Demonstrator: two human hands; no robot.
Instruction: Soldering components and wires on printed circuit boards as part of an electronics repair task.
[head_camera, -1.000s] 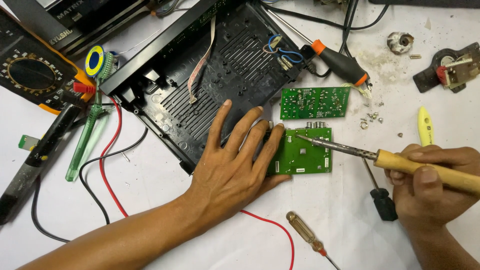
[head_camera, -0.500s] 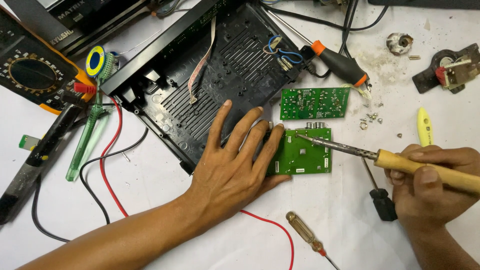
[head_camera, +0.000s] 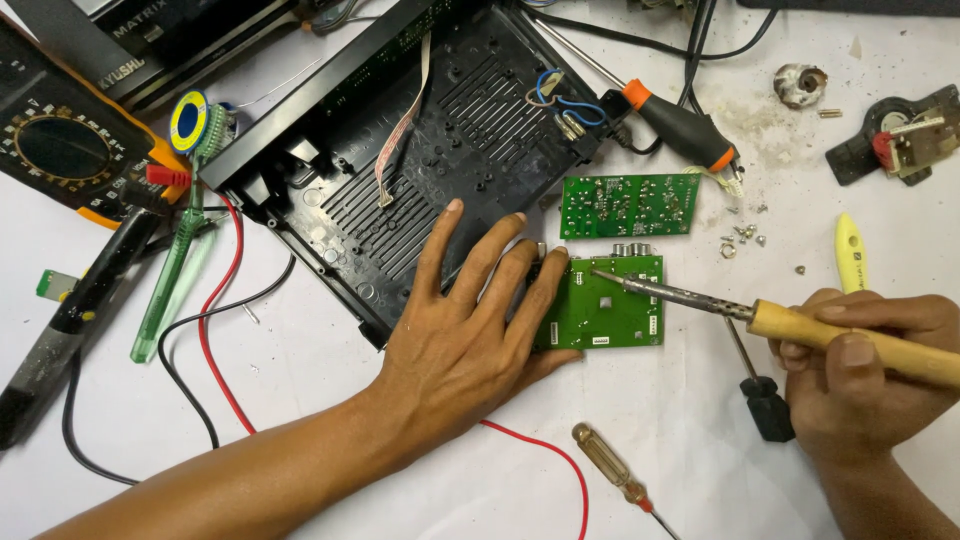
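Observation:
My left hand (head_camera: 470, 330) lies flat with fingers spread, pressing the left edge of a small green circuit board (head_camera: 612, 308) against the white table. My right hand (head_camera: 870, 375) grips the wooden handle of a soldering iron (head_camera: 800, 325). Its metal tip rests on the upper left part of that board. A second, longer green circuit board (head_camera: 628, 206) lies just above it. The open black plastic case (head_camera: 420, 150) of a device sits under my left fingertips.
An orange-handled screwdriver (head_camera: 680, 125), a yellow tool (head_camera: 850, 252), loose screws (head_camera: 742, 237) and a black-handled screwdriver (head_camera: 760, 395) lie at the right. A multimeter (head_camera: 60, 150) with red and black leads (head_camera: 215, 330), a green brush (head_camera: 170, 285) and a small screwdriver (head_camera: 610, 468) lie around.

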